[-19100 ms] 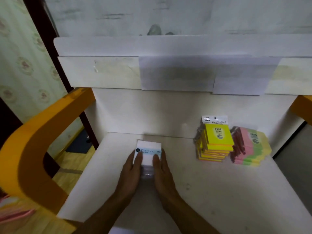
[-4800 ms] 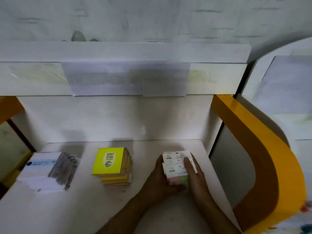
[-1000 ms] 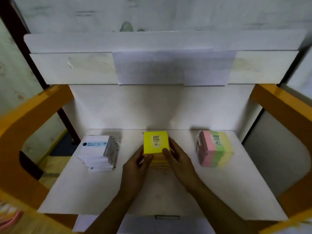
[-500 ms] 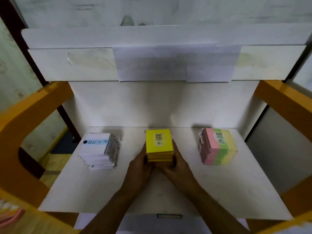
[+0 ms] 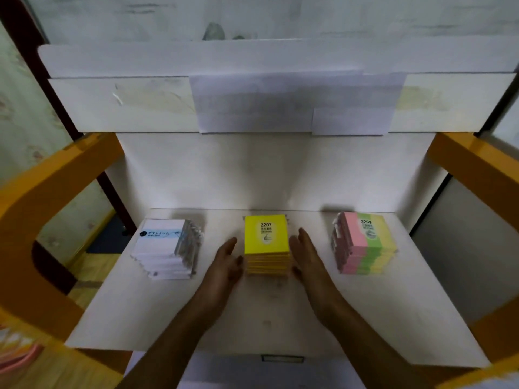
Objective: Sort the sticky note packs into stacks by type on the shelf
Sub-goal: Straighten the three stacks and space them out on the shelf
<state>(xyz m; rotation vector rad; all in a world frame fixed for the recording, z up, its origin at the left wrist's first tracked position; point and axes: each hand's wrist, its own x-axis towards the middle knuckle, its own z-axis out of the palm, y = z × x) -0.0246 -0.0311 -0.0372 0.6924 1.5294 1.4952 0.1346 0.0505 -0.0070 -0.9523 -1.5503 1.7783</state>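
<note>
Three stacks of sticky note packs stand in a row on the white shelf [image 5: 365, 310]. At the left are white packs [image 5: 164, 249], in the middle yellow packs marked 2207 [image 5: 266, 242], at the right pink, green and yellow packs marked 2209 [image 5: 365, 244]. My left hand [image 5: 226, 263] lies just left of the yellow stack, fingers straight and holding nothing. On the stack's other side my right hand [image 5: 307, 256] is held the same way. A narrow gap shows between each hand and the stack.
Orange side frames [image 5: 45, 203] flank the shelf on both sides. A white upper shelf board [image 5: 157, 103] with taped paper sheets overhangs the back. The shelf's front edge runs just below my forearms.
Half a second ago both hands pressed against the sides of the yellow stack. They have drawn slightly apart from it. The stack stands square in the middle.
</note>
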